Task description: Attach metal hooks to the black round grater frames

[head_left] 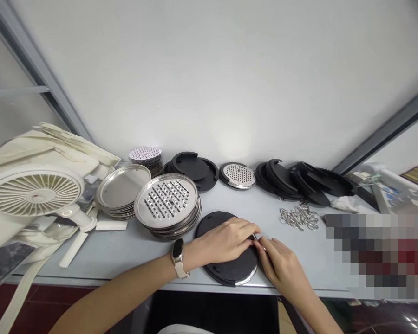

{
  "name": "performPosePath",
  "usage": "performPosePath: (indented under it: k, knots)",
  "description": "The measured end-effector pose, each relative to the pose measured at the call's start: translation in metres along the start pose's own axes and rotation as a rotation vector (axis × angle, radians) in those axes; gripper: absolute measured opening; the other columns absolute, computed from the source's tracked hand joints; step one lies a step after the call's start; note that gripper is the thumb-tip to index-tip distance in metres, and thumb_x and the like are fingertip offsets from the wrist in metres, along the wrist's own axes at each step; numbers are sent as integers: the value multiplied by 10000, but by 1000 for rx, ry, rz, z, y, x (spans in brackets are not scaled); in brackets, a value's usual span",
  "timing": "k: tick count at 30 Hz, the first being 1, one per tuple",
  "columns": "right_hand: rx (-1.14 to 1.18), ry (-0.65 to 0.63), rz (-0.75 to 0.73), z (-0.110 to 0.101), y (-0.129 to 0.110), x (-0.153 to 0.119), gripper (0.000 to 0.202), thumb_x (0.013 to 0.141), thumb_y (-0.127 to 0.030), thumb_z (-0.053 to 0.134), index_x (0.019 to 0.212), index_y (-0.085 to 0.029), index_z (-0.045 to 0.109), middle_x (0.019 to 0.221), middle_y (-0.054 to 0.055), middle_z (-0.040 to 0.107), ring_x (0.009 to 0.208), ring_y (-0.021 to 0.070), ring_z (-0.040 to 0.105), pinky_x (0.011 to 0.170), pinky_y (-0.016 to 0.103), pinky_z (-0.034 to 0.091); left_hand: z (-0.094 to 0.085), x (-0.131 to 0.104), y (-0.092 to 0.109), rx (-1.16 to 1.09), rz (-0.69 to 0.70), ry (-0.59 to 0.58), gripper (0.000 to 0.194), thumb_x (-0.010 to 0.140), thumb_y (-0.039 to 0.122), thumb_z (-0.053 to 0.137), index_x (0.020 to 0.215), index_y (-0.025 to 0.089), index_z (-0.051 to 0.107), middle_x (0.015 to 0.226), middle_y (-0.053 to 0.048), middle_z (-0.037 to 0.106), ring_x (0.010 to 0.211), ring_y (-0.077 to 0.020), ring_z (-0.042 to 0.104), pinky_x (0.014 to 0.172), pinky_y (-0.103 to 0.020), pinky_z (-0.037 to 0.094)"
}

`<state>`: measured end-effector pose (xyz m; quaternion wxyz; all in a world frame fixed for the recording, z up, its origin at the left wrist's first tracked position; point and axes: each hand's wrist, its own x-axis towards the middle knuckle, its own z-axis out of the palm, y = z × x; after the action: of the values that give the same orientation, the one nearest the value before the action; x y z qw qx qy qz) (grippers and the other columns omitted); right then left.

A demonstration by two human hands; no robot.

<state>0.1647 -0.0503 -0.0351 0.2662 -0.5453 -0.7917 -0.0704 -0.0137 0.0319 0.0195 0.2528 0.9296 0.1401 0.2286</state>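
A round black disc [231, 270] with a shiny metal rim along its lower right lies flat at the table's front edge. My left hand [226, 239] reaches over it, fingers closed in a pinch at its right side. Meeting it there, my right hand [282, 262] is pinched too. A small silvery metal piece [254, 236] shows between the fingertips of both hands; most of it is covered, so its kind is unclear. To the right of the disc lies a loose heap of small metal rings or hooks [298, 217].
Left of the disc stand a stack of metal grater discs [169, 199] and a stack of plain metal discs [123, 188]. Behind are black holders [191, 167], a grater disc in a black holder [238, 175] and more black parts [282, 178]. A white fan [36, 192] occupies the left.
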Motion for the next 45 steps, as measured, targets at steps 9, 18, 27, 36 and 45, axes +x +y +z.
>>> performPosePath:
  k: [9,18,27,36,45]
  knots:
    - [-149,83,-46,-2,-6,2,218,944,-176,365,762,-191,484,567,-1,516,499,145,475,595,293,381,0,-1,0,6,5,-9,214,909,143,440,1118,160,482,1081,-86,605,1046,-197,563,937,-334,440]
    - [-193,106,-62,-2,-6,1,198,939,-161,383,766,-182,477,562,-3,486,496,148,447,585,298,372,0,-1,1,48,49,-23,207,918,136,417,1119,141,467,1068,-85,601,1028,-184,560,953,-306,422]
    - [-87,41,-57,0,-4,2,207,947,-174,357,795,-181,497,593,18,533,523,159,487,551,284,369,0,0,1,151,48,1,156,899,163,438,1039,143,502,1016,-88,592,982,-199,542,925,-344,417]
    - [-85,53,-71,-2,-4,0,208,943,-162,372,766,-189,478,582,16,516,522,158,469,539,285,347,0,-1,1,64,28,1,164,906,158,443,1059,134,497,1024,-84,614,983,-176,556,956,-303,416]
    - [-109,61,-66,-2,-5,-1,215,937,-164,381,751,-189,486,566,4,496,510,149,453,556,288,354,0,0,0,6,27,-14,176,906,147,447,1070,142,510,1020,-79,623,991,-177,573,940,-291,420]
